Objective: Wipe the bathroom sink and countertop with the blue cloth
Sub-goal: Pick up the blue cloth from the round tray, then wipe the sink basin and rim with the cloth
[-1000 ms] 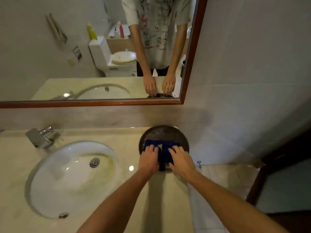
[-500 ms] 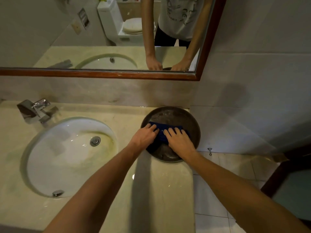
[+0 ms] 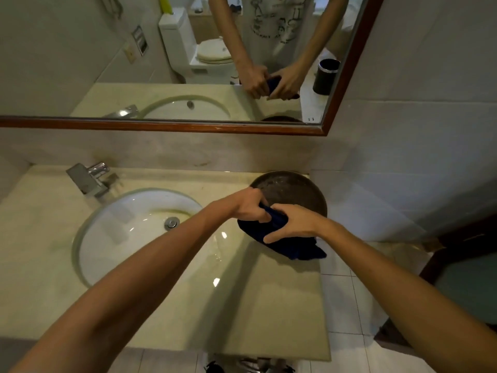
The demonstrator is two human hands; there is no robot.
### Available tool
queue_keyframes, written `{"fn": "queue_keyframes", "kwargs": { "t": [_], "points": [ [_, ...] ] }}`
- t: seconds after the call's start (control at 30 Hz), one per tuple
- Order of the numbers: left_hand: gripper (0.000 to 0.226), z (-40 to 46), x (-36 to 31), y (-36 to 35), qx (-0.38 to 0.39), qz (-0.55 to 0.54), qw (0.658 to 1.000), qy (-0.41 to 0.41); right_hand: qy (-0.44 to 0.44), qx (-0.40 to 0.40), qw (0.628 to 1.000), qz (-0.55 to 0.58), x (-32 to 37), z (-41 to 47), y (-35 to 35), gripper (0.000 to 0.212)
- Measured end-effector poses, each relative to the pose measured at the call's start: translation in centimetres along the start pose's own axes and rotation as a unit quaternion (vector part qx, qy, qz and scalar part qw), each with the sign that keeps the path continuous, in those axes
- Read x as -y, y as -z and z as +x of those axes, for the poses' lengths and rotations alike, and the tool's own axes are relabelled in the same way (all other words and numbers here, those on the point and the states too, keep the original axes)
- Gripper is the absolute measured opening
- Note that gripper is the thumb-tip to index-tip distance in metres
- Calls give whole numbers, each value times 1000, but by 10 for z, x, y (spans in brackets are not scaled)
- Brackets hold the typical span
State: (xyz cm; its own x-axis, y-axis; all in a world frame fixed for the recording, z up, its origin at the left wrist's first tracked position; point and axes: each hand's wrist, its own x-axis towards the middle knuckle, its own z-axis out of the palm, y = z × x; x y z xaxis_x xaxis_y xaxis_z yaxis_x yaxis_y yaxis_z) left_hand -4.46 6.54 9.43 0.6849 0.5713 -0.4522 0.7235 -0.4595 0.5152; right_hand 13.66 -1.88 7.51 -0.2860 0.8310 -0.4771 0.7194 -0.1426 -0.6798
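Both hands hold the blue cloth [image 3: 285,244] up over the front edge of the dark round tray [image 3: 293,191], which sits at the back right corner of the countertop [image 3: 228,313].

Left hand [image 3: 248,204]: fingers curled tight round the cloth's upper end, knuckles up, thumb side toward the right hand. Right hand [image 3: 294,222]: also curled on the cloth, thumb stretched along the lower side, fingers wrapped over the top. The 2 hands sit just beside each other, nearly touching, w/ a short bunched bit of cloth showing between them. Rest of the cloth hangs below the right hand in a crumpled dark-blue lump, its lowest corner over the right edge of the countertop. Can't tell if the hanging part touches the tray or the countertop.

Sink [image 3: 134,232]: white oval bowl sunk into the countertop, left of the hands, w/ a metal drain [image 3: 171,222] at centre and yellowish staining along the back wall. Chrome tap [image 3: 90,177] stands at the back left of the sink.

Mirror [image 3: 80,49] w/ a brown wood frame hangs above the backsplash; in it show the person's forearms and both hands on the cloth, plus a toilet [image 3: 196,47] and a black bin [image 3: 326,76]. Tiled floor [image 3: 347,305] shows to the right of the countertop.
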Motion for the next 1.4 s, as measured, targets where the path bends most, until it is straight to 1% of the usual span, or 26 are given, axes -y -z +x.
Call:
{"fn": "queue_keyframes", "kwargs": {
  "t": [0.1,0.13,0.17,0.23,0.27,0.3,0.37,0.43,0.5,0.6,0.7,0.77,0.83,0.9,0.97,1.07,1.13,1.27,1.4],
  "points": [
    [13,-30,13,-5,-6,-53,999,-10,4,-109,994,15,21,-12,-42,44],
    [15,-36,20,-10,-23,-90,996,-11,-9,-128,991,23,21,-16,-53,43],
    [22,-41,30,-15,-48,-138,989,-10,-26,-139,990,31,21,-20,-62,42],
    [40,-62,54,-27,-105,-253,962,1,-69,-162,983,51,23,-29,-88,40],
    [47,-72,68,-35,-135,-293,946,10,-88,-188,976,63,21,-35,-100,41],
    [53,-83,83,-46,-165,-307,937,22,-105,-220,967,74,19,-42,-111,41],
    [54,-105,118,-75,-214,-279,934,60,-157,-302,938,58,11,-56,-129,38],
    [43,-126,159,-109,-229,-230,938,123,-218,-376,901,13,-2,-71,-141,33],
    [34,-145,196,-141,-236,-197,934,181,-251,-422,871,-13,-15,-81,-149,31],
    [32,-164,232,-176,-240,-191,921,238,-286,-466,836,-43,-25,-88,-155,27],
    [27,-173,248,-200,-246,-193,909,276,-336,-459,817,-97,-32,-84,-158,25],
    [24,-176,251,-213,-265,-208,896,291,-365,-428,819,-116,-41,-77,-161,21],
    [23,-176,248,-219,-283,-222,882,304,-370,-381,840,-109,-49,-69,-165,29],
    [25,-175,245,-219,-302,-240,865,320,-349,-335,872,-81,-53,-59,-169,39],
    [26,-175,240,-218,-330,-252,849,328,-338,-320,882,-72,-54,-51,-173,45],
    [24,-179,230,-220,-385,-260,825,321,-341,-329,876,-88,-60,-41,-181,43],
    [22,-180,220,-222,-403,-242,821,323,-335,-352,869,-95,-64,-39,-189,41],
    [24,-178,216,-222,-391,-212,828,342,-332,-381,856,-110,-59,-34,-204,40],
    [30,-178,219,-221,-388,-208,828,347,-318,-407,853,-71,-20,-5,-232,37]
  ]
}}
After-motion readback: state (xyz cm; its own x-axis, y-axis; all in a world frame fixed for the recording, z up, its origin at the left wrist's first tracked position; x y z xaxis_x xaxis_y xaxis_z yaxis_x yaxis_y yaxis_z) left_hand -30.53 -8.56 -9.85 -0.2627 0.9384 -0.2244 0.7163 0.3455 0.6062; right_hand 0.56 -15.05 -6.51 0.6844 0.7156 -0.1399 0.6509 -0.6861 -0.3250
